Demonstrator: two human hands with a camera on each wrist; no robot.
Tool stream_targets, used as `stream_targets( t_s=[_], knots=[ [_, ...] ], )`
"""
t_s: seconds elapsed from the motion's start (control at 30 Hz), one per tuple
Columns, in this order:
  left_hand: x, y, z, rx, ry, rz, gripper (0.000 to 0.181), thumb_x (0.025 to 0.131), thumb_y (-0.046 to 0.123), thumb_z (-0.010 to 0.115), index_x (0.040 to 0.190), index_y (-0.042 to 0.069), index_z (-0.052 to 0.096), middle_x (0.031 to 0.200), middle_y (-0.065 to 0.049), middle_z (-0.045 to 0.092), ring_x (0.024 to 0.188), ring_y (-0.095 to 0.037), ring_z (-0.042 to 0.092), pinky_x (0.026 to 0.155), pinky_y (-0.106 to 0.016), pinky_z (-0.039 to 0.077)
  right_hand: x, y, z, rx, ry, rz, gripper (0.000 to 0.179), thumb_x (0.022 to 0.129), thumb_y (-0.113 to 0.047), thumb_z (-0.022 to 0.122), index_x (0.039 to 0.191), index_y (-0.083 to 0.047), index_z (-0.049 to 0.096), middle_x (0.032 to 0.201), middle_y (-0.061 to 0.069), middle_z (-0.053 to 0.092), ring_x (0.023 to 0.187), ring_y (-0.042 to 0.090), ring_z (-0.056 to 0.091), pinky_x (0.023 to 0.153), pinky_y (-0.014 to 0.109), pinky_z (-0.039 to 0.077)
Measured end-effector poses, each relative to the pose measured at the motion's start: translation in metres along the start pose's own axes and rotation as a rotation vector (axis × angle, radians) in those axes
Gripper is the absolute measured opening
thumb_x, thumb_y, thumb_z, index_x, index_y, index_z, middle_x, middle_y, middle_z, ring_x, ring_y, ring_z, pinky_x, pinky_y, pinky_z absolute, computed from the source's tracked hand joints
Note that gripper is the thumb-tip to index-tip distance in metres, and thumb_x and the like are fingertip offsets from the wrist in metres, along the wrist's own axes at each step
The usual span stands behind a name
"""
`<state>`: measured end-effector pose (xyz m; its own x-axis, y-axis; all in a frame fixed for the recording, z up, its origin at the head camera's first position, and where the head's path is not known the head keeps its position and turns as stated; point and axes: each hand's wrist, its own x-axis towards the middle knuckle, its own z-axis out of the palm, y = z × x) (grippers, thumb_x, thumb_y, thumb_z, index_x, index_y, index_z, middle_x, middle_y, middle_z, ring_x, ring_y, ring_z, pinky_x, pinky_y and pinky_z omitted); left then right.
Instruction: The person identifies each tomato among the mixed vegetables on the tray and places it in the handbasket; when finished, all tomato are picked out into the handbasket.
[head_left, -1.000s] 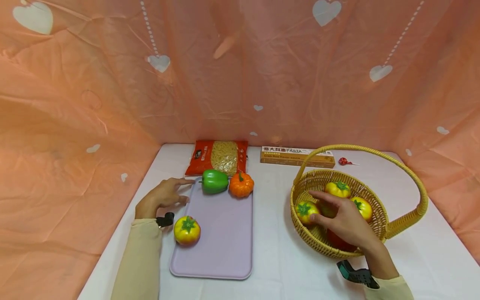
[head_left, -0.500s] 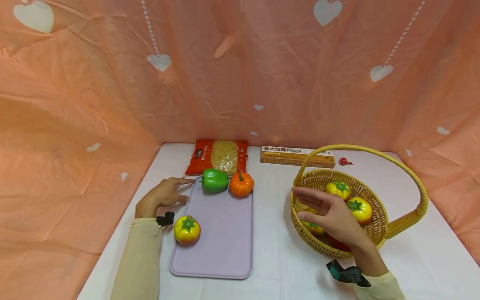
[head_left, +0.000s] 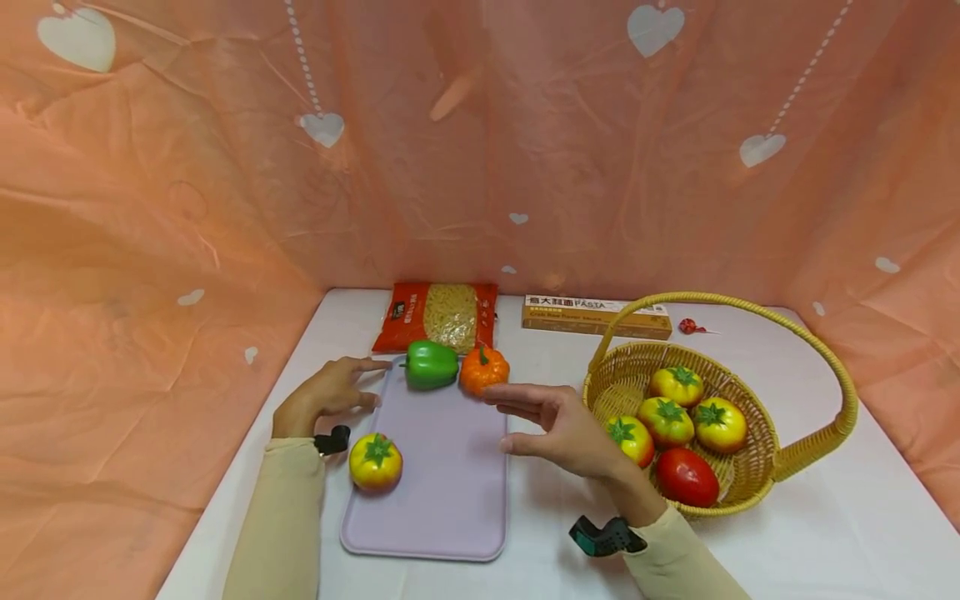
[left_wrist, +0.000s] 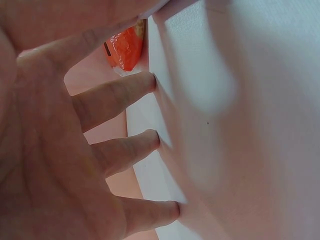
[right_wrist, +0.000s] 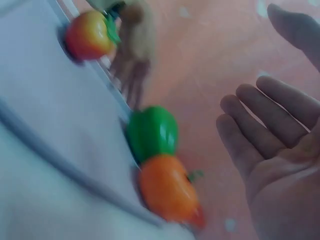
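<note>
My left hand [head_left: 330, 393] rests at the left edge of a lilac tray [head_left: 442, 475], fingers spread and reaching to the rim. In the left wrist view its fingertips touch the white tablecloth [left_wrist: 200, 110]. My right hand [head_left: 562, 429], fingers straight and nothing in it, hovers over the tray's right edge, fingertips overlapping a small orange pumpkin [head_left: 483, 367]. Beside the pumpkin lies a green bell pepper [head_left: 432, 365] at the tray's far end. A yellow-red tomato [head_left: 376, 462] sits at the tray's left side. The right wrist view shows the open palm [right_wrist: 285, 190], blurred produce beyond.
A wicker basket [head_left: 630, 371] with a tall handle [head_left: 813, 337] stands at right, holding several yellow-red tomatoes [head_left: 720, 425] and a smooth red oval fruit [head_left: 687, 477]. Behind are a red pasta bag [head_left: 408, 312], a pasta box [head_left: 596, 321] and a small red-wrapped lollipop [head_left: 688, 326].
My right hand has left the basket and moved left to the tray's right edge, empty, uncovering the basket's contents. My left hand has stayed in place.
</note>
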<state>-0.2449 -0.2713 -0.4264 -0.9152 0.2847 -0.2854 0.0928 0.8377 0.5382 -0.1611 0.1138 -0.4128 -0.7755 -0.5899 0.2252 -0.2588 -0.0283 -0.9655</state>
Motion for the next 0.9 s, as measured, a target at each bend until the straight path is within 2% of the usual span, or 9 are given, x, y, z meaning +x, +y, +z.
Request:
stream_targets(
  t_s=[0.07,0.17,0.23,0.3,0.43,0.57,0.7,0.9],
  knots=[
    [0.000,0.000,0.001,0.002,0.004,0.009,0.069,0.095,0.018,0.083,0.160,0.017,0.059,0.165,-0.032,0.048,0.153,-0.057,0.041,0.123,-0.079,0.032,0.009,0.004,0.013,0.005,-0.037,0.008,0.057,0.096,-0.011,0.085,0.149,-0.003,0.066,0.151,0.013,0.069,0.144,0.035,0.063,0.122,0.051,0.049],
    [0.000,0.000,0.001,0.007,0.007,0.011,0.069,0.095,0.018,0.083,0.160,0.017,0.059,0.165,-0.031,0.048,0.153,-0.057,0.041,0.123,-0.079,0.032,0.021,0.013,0.030,0.022,-0.086,0.027,0.057,0.096,-0.012,0.085,0.149,-0.003,0.066,0.151,0.016,0.068,0.144,0.042,0.061,0.122,0.061,0.046],
    [0.000,0.000,0.001,0.014,0.009,0.012,0.069,0.095,0.018,0.083,0.159,0.017,0.059,0.165,-0.031,0.049,0.153,-0.057,0.042,0.123,-0.079,0.033,0.029,0.019,0.040,0.032,-0.111,0.033,0.057,0.096,-0.012,0.085,0.149,-0.004,0.067,0.151,0.020,0.067,0.144,0.045,0.061,0.123,0.056,0.048],
    [0.000,0.001,0.000,0.019,0.009,0.010,0.069,0.095,0.019,0.084,0.159,0.017,0.059,0.164,-0.031,0.049,0.152,-0.057,0.043,0.122,-0.079,0.034,0.035,0.026,0.049,0.032,-0.133,0.045,0.057,0.096,-0.012,0.085,0.149,-0.003,0.066,0.151,0.023,0.067,0.143,0.047,0.061,0.122,0.045,0.050],
    [-0.002,0.001,-0.001,0.022,0.013,0.009,0.068,0.094,0.019,0.084,0.158,0.016,0.060,0.163,-0.031,0.052,0.151,-0.056,0.045,0.122,-0.077,0.035,0.048,0.036,0.065,-0.015,-0.174,0.090,0.060,0.095,-0.012,0.086,0.150,-0.001,0.065,0.150,0.023,0.067,0.141,0.039,0.065,0.119,0.028,0.051],
    [-0.002,0.001,-0.001,0.024,0.018,0.023,0.068,0.094,0.018,0.084,0.158,0.015,0.061,0.161,-0.032,0.053,0.149,-0.055,0.047,0.122,-0.076,0.037,0.058,0.042,0.080,-0.191,-0.204,0.125,0.063,0.091,-0.019,0.091,0.148,-0.005,0.068,0.147,0.013,0.072,0.134,0.019,0.071,0.115,0.023,0.052],
    [-0.002,0.000,-0.001,0.024,0.027,0.042,0.068,0.092,0.017,0.085,0.157,0.014,0.062,0.159,-0.032,0.054,0.148,-0.055,0.049,0.121,-0.076,0.038,0.068,0.043,0.093,-0.357,-0.215,0.114,0.062,0.089,-0.026,0.094,0.145,-0.012,0.072,0.138,0.003,0.078,0.124,0.005,0.072,0.112,0.021,0.052],
    [-0.001,0.000,0.000,0.023,0.036,0.047,0.069,0.091,0.015,0.085,0.156,0.014,0.063,0.159,-0.033,0.055,0.148,-0.056,0.049,0.121,-0.076,0.038,0.081,0.043,0.109,-0.419,-0.237,0.068,0.058,0.090,-0.028,0.093,0.142,-0.011,0.074,0.134,-0.003,0.079,0.113,-0.006,0.068,0.104,0.016,0.054]
  ],
)
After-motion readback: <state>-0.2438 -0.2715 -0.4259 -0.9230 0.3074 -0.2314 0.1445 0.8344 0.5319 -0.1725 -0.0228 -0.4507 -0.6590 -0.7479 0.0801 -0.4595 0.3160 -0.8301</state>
